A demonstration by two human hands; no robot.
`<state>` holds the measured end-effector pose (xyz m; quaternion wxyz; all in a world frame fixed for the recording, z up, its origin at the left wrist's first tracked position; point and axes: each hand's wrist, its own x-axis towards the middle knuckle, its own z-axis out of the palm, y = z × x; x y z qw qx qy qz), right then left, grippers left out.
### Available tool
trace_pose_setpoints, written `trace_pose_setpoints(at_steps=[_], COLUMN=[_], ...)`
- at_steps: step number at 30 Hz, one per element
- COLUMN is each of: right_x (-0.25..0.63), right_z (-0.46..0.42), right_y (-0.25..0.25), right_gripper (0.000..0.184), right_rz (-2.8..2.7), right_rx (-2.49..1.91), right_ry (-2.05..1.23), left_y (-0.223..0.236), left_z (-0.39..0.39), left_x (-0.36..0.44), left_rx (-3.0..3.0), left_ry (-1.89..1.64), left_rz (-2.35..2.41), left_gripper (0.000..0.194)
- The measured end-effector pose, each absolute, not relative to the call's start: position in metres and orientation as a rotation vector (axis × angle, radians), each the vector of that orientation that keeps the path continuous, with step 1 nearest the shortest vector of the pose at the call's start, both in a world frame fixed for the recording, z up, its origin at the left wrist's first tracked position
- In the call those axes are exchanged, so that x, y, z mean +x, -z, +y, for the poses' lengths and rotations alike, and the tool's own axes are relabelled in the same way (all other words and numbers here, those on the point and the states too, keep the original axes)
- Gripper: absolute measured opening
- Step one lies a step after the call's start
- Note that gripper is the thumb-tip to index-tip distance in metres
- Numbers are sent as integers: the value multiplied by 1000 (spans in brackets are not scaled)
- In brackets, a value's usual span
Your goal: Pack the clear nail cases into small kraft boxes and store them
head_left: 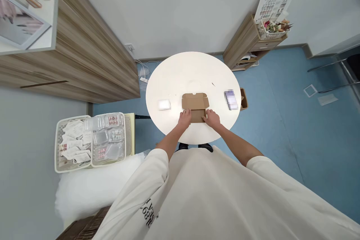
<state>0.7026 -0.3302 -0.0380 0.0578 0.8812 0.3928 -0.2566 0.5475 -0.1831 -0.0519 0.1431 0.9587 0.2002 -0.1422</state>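
A small brown cardboard box lies on the round white table, its flapped lid folded back away from me. At its left end, my left hand is closed over the side wall. My right hand grips the opposite end, thumb toward the inside and fingers along the outside. The visible part of the box's inside is bare cardboard. Left of the box is a small white pack. On the right side of the table lies a purple and white item, blurred by pixelation.
White baskets of packets and clear plastic cases stand at the left, beside a roll of white wrap. A wooden cabinet rises at the left, and a smaller one stands behind the table. An open brown carton sits below the table's right edge.
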Motion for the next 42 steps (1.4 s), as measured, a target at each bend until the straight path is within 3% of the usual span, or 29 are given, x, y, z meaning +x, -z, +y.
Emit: trace_pose_setpoints(at_steps=[5,13,17,23,30,34,42], right_x=[703,706,706,706,705,704,703], right_z=[-327,-316,-313,-311,-311,-311,-311], right_y=[34,38,39,39,37,36,35], right_gripper=[91,109,106,106,104,104,103], right_rz=[1449,1501,1487,1486,1481,1473,1447], right_rx=[2559,2377,2339,2342,2353,2351,2349], right_ry=[690,719,746,775,762,754,774], left_y=[56,55,52,48,61,71,85], left_z=[-183,-184,-182,-145,-54,-35,-29], left_x=[547,545,541,520,496,489,485], left_rx=[2797,2760,2678,2406,1761,1549,1421], left_ry=[370,353,333,81,-67,57,100], left_rz=[579,581,593,827,1789,1823,1777], left_gripper=[90,91,87,44,46,58,47])
